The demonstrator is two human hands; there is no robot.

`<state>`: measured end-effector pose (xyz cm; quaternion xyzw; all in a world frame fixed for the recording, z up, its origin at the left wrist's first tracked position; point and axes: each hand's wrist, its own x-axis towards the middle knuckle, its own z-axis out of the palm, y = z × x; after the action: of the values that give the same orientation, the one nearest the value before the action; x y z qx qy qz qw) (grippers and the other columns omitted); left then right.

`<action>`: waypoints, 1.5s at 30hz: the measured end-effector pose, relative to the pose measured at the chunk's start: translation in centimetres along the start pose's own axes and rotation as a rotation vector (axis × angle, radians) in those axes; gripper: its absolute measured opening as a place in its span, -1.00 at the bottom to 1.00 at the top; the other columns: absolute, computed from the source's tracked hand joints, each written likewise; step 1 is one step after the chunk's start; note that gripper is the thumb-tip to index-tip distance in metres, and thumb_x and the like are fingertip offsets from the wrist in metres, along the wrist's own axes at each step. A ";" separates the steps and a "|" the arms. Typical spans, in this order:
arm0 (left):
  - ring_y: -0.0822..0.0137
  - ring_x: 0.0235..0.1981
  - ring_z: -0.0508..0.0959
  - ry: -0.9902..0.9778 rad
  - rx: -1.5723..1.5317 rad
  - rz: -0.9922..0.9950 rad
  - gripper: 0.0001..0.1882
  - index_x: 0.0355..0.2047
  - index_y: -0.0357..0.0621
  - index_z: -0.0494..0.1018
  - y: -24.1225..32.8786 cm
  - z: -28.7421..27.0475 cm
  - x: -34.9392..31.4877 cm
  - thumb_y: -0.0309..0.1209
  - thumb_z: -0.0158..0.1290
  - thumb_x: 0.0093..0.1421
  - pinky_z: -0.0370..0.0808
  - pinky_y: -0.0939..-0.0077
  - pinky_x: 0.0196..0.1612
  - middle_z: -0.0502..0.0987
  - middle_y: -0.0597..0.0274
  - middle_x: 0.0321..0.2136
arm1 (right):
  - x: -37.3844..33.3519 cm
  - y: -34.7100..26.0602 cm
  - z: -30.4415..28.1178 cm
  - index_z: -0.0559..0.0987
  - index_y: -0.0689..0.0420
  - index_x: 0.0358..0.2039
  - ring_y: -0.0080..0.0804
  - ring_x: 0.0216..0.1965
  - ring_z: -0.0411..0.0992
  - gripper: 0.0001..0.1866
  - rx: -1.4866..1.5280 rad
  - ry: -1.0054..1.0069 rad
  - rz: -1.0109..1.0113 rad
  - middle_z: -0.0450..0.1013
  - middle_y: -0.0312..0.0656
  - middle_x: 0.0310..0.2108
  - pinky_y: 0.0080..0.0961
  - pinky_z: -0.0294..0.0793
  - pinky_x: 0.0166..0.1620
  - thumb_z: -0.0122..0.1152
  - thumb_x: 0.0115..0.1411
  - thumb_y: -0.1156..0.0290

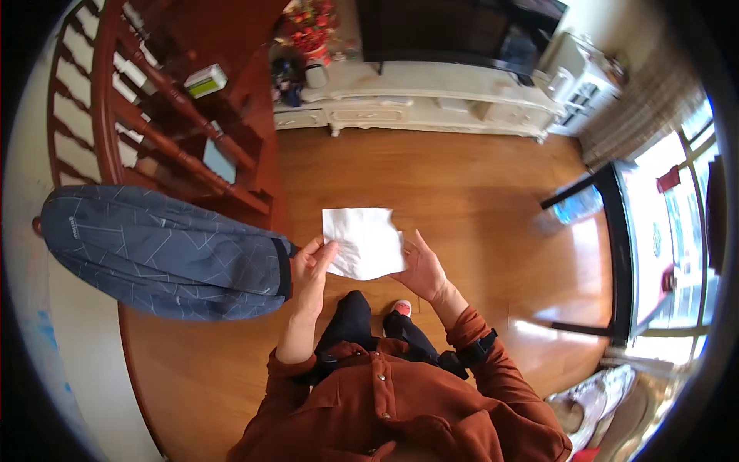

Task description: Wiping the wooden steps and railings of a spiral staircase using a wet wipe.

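A creased white sheet of paper tissue (360, 239) is held up in front of my body, over the wooden floor. My left hand (311, 269) pinches its lower left edge, thumb on top and fingers underneath. At the right edge is my right hand (426, 269), its thumb stretched up and away from the sheet. The right fingertips are partly hidden behind the tissue, where they seem to touch it. Just left of my left hand, a dark grey jacket (165, 250) with a pale line pattern hangs draped over the banister end.
A red-brown wooden banister (104, 100) and stairs rise at the left, with a green and white box (206, 81) there. Ahead stands a cream TV cabinet (431, 96) under a black television (462, 31). A black-framed table (620, 254) is at the right, by the window.
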<state>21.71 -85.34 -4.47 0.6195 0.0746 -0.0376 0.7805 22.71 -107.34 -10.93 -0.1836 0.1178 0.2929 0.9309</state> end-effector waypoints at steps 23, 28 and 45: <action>0.35 -0.06 0.53 0.290 -0.162 -0.043 -0.62 0.09 -0.20 0.34 0.7 -5.6 25.7 -0.28 -0.09 0.34 0.47 0.43 -0.02 0.48 0.20 -0.08 | 31.9 -9.2 9.2 0.22 0.27 0.24 -0.24 0.21 0.29 -0.35 -0.428 -0.290 0.340 0.29 -0.09 0.19 -0.16 0.27 0.25 -0.02 0.36 0.00; 0.38 -0.04 0.51 0.529 -0.122 -0.033 -0.61 0.14 -0.12 0.32 0.0 -7.5 28.9 -0.30 -0.09 0.35 0.50 0.43 -0.06 0.47 0.23 -0.06 | 38.9 -10.7 11.3 0.32 0.31 0.15 -0.28 0.08 0.40 -0.46 -0.516 -0.153 0.578 0.40 -0.10 0.06 -0.22 0.36 0.19 0.11 0.33 0.18; 0.09 -0.12 0.58 1.019 0.180 -0.342 -0.67 0.02 -0.18 0.44 -22.2 0.7 26.5 -0.32 -0.08 0.31 0.48 0.34 -0.03 0.58 -0.03 -0.15 | 75.8 -10.0 -1.7 0.49 0.35 -0.06 0.01 -0.19 0.48 -0.62 -1.666 -0.075 0.103 0.50 0.10 -0.20 -0.16 0.43 -0.12 0.10 0.24 0.31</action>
<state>44.51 -90.19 -29.96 0.6028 0.5398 0.1349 0.5720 89.04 -77.60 -34.55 -0.7962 -0.1602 0.3324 0.4794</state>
